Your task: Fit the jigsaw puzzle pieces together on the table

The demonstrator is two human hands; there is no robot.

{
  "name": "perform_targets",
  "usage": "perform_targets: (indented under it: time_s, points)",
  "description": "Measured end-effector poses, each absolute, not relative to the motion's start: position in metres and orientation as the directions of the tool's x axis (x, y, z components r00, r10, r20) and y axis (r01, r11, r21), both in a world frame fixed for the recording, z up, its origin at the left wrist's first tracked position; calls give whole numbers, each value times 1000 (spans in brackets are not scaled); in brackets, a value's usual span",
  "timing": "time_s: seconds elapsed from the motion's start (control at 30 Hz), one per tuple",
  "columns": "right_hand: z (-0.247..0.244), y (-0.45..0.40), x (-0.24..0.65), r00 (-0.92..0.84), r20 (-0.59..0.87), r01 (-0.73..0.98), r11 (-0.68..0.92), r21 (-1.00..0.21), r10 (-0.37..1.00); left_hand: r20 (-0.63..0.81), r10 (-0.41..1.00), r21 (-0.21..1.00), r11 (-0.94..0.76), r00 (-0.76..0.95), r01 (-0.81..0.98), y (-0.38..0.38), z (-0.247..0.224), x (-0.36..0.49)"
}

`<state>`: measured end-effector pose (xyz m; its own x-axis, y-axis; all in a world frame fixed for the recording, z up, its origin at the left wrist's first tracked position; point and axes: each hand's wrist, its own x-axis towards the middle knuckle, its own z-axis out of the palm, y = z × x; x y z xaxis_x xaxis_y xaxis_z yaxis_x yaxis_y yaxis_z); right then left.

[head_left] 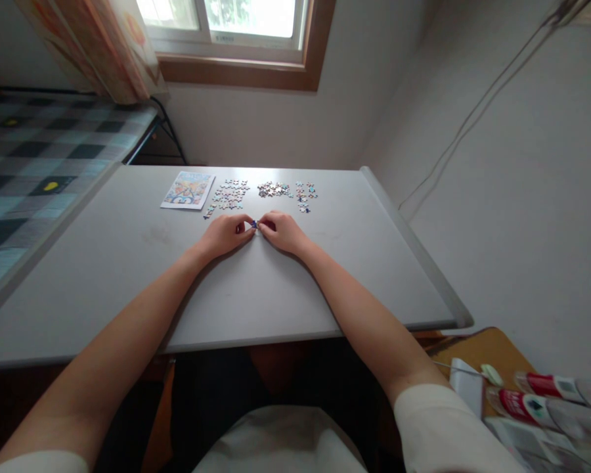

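Both hands meet over the middle of the white table [295, 289]. My left hand [225, 233] pinches a small dark blue jigsaw piece [254, 225] between thumb and forefinger. From the other side, my right hand [283, 231] pinches what looks like a second jigsaw piece against it; the fingers cover most of it. Behind my left hand, jigsaw pieces [230, 195] lie spread in rows. A heap of pieces [273, 190] sits behind my right hand, with a smaller spread group [305, 195] to its right.
A printed picture sheet [188, 190] lies at the table's back left. To the right, a low brown stand [497, 345] holds plastic bottles [526, 406] and a white box-like item [467, 386]. A checked bed [79, 151] is on the left, and a window [251, 20] is ahead.
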<state>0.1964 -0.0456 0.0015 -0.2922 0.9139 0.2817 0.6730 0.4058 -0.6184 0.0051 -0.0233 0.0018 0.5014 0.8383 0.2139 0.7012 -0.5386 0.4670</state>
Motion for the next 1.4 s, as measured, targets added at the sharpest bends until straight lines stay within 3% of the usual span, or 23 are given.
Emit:
perform_targets:
  time_s: [1.4]
  points:
    - [2,-46,197,-288,276,685,398,-610,917,216,841,484,-534,496,693,-23,1,5]
